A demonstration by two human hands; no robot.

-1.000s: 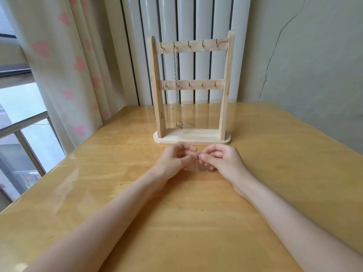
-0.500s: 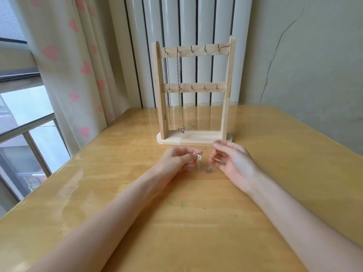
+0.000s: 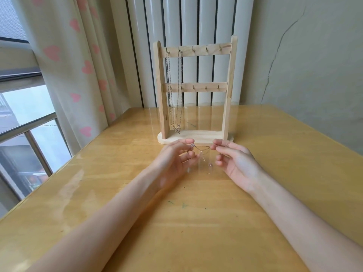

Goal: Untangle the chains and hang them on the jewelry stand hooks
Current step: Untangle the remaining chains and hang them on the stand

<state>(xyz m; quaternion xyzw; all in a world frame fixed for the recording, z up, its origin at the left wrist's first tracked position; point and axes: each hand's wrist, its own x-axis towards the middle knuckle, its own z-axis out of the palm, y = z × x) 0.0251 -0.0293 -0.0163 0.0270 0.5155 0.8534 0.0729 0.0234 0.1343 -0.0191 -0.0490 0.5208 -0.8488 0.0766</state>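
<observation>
Chain [image 3: 202,149] stretches between your two hands just above the table [image 3: 117,193], straight in front of the stand's base at 12 o'clock. Your left hand [image 3: 174,161] pinches its end at 9 o'clock, your right hand [image 3: 235,161] pinches the end at 3 o'clock. Loose bits dangle toward 6 o'clock. Two necklaces [image 3: 174,91] hang on the stand [image 3: 227,95].
</observation>
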